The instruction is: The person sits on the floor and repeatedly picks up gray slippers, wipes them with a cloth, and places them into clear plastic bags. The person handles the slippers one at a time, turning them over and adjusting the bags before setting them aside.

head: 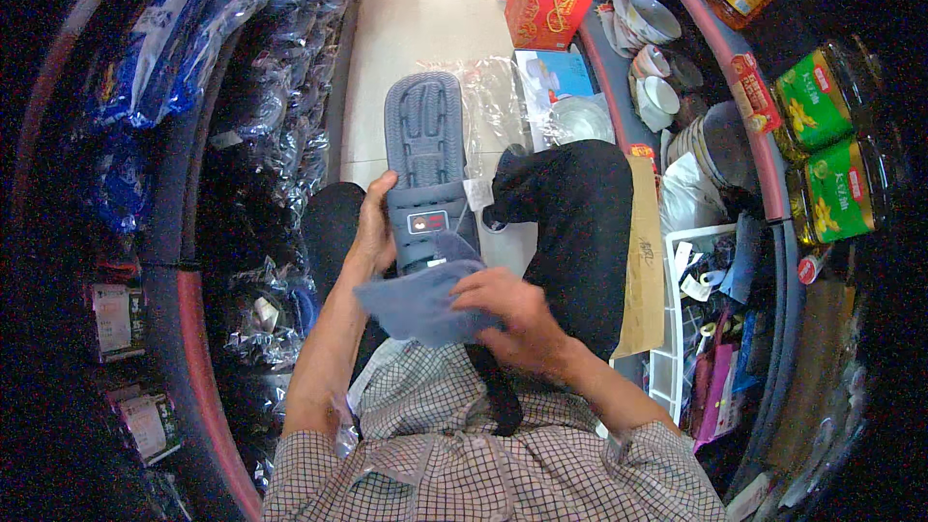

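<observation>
My left hand point(377, 225) grips a dark grey slide slipper point(425, 130) by its side edge, thumb along the rim. The slipper points toward me, with its ridged footbed up and a bear badge point(429, 222) on its strap. A white tag point(478, 194) hangs at the strap's right side. In my right hand point(515, 312) is a bunched blue-grey cloth point(428, 301), held over the toe end of the slipper and hiding part of it. The right hand looks slightly blurred.
I sit low in a shop aisle between shelves. Plastic-wrapped goods point(283, 87) fill the left shelf. To the right are red boxes point(551, 0), stacked bowls point(707, 145), oil bottles point(834, 188), a white basket point(667, 370) and a cardboard piece point(644, 261). Clear plastic point(496, 98) lies beyond my knee.
</observation>
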Available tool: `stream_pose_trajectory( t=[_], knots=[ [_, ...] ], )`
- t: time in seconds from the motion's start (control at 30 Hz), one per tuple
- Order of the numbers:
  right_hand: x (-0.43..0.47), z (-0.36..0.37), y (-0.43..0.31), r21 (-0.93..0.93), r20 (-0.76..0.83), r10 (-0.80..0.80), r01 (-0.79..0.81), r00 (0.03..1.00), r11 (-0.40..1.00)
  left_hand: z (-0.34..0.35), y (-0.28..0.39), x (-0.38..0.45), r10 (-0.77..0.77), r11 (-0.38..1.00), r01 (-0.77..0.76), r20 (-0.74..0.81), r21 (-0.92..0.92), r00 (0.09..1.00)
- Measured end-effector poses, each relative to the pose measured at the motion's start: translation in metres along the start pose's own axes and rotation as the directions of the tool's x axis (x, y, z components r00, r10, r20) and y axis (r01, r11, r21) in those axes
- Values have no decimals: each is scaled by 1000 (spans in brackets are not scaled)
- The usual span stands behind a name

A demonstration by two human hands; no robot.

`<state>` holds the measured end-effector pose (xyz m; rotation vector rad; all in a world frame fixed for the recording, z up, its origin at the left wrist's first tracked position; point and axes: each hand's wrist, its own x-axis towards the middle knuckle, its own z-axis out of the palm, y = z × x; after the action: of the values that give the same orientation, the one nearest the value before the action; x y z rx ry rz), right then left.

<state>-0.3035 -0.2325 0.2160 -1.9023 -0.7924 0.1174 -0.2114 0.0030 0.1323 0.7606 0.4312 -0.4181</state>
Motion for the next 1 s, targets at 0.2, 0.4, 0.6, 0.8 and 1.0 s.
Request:
stream_pose_trajectory(
  t=[0.2,0.4,0.6,0.8,1.0],
  knots=[
    [-5,-28,9,70,-168,240,-231,956,970,7,0,9,139,990,-138,-16,32,990],
    [21,-77,-18,58,-474,250,-253,844,966,-13,1,8,-24,997,34,144,-67,989],
    [89,-97,-12,25,-762,120,-156,637,987,0,-8,4,-9,997,-1,127,81,992],
    [84,-38,40,-358,-309,-44,-73,950,931,-4,-4,3,-78,994,67,148,81,986],
    [41,-91,35,321,-644,435,-294,629,900,-3,3,6,-69,993,82,146,-86,987]
  ],
)
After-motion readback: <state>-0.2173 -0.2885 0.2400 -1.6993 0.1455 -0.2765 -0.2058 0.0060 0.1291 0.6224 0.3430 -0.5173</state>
